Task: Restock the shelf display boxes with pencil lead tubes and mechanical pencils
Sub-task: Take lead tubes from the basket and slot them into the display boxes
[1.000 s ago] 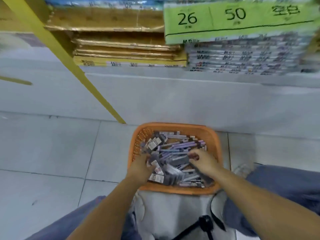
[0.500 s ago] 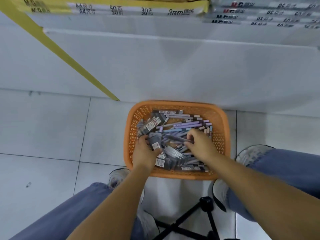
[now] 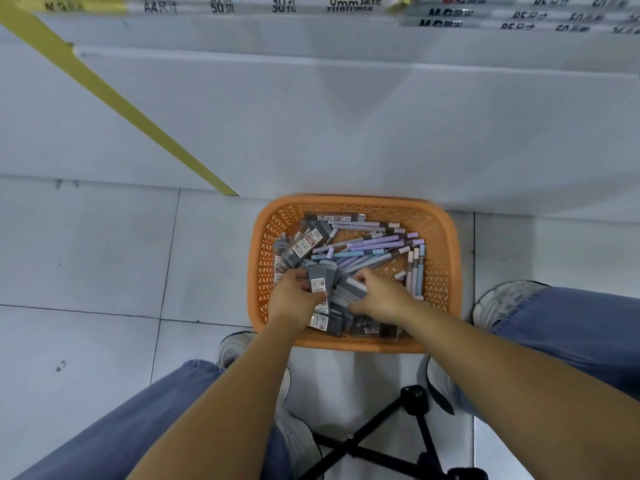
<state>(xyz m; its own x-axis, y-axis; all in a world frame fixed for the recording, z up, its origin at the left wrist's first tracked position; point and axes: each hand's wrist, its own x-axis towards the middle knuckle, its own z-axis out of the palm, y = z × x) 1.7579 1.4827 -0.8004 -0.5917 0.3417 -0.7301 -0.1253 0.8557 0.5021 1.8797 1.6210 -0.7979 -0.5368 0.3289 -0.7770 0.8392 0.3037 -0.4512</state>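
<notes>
Two hands in orange basket (image 3: pixel 445 237) | step: gathering stock | left hand (image 3: pixel 293 299) pinches lead tube (image 3: pixel 320 277), 8 o'clock | right hand (image 3: pixel 382 297) curled over more tubes, 6 o'clock, hold unclear | mechanical pencils (image 3: pixel 375 245), 2 o'clock | next, likely: secure handful, lift out.

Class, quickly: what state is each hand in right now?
Left hand: holding grey lead tubes.
Right hand: closed round another lead tube.

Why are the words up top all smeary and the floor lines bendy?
Head view: motion blur doubles the shelf labels; head view too: the wide-angle lens bends the floor seams; the lead tubes in the orange basket look fairly sharp.
</notes>
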